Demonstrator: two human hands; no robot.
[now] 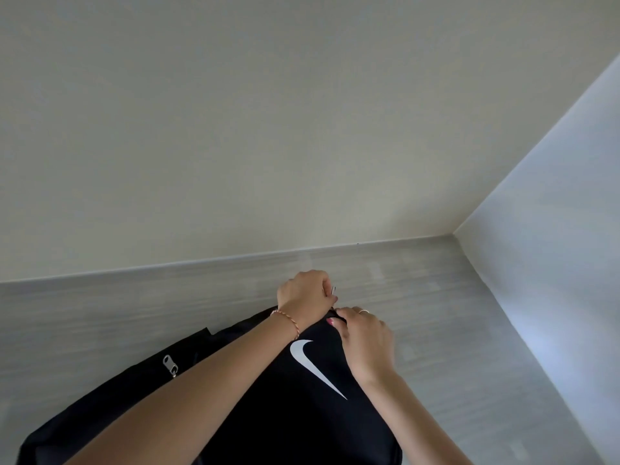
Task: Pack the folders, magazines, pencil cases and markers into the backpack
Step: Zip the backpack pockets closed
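A black backpack [285, 407] with a white swoosh logo lies on the grey wood-grain table, its top pointing away from me. My left hand [305, 293] reaches over the bag's far end and pinches a small metal zipper pull [333, 290]. My right hand [364, 340] grips the black fabric at the bag's top edge, just beside the left hand. A second silver zipper pull [169, 364] shows on the bag's left side. No folders, magazines, pencil cases or markers are in view.
The grey table [453, 313] runs back to a cream wall [235, 146]. A pale wall [553, 229] closes the right side, forming a corner at the back right.
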